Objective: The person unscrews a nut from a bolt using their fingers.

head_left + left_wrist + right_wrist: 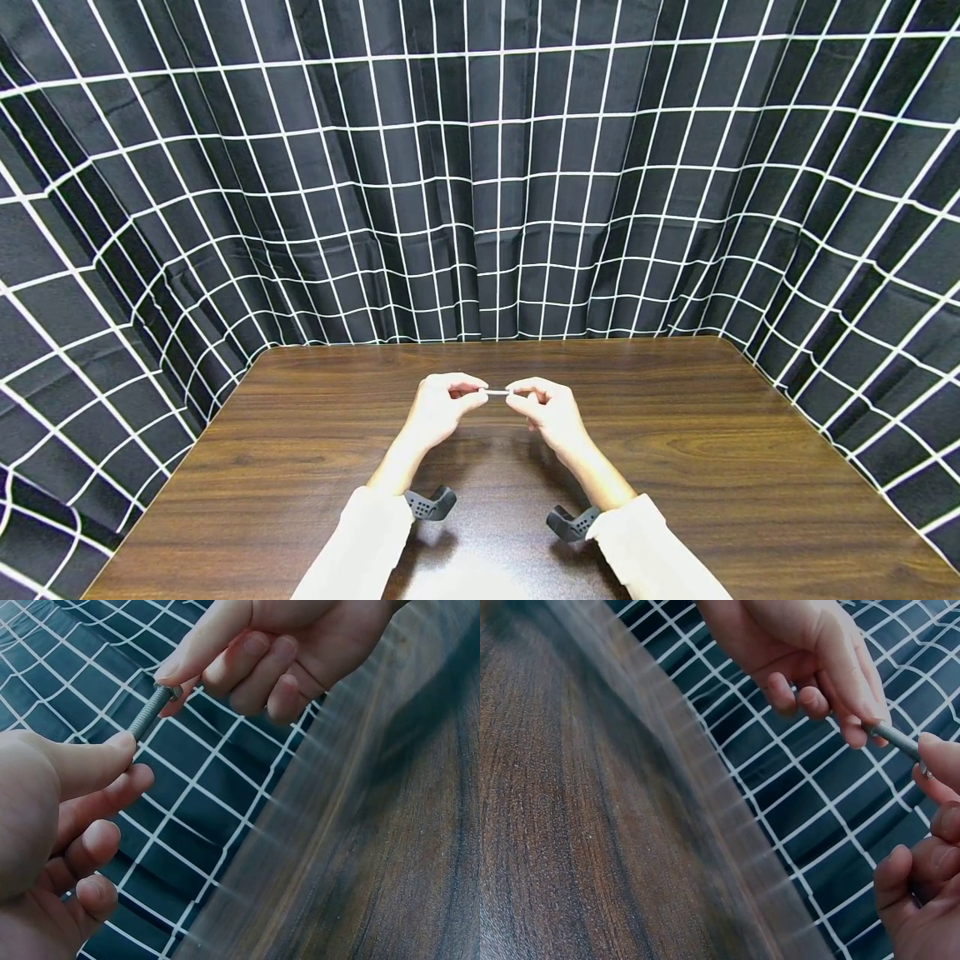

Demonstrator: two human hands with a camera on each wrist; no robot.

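Note:
A grey metal bolt [497,392] is held level between both hands above the table, its thread plain to see in the left wrist view [150,712]. My left hand [438,410] pinches one end of the bolt between thumb and forefinger. At the other end, the thumb and forefinger of my right hand [553,412] pinch it beside a wider piece [177,691]. Fingertips cover part of that piece, so I cannot tell whether it is the bolt's head or a nut. The other fingers of both hands are bent and off the bolt.
Beneath the hands lies a brown wood-grain table [300,433]. A black curtain [495,200] with a white grid surrounds its back and sides. Each wrist carries a dark camera mount, one on the left [432,504] and one on the right [572,523].

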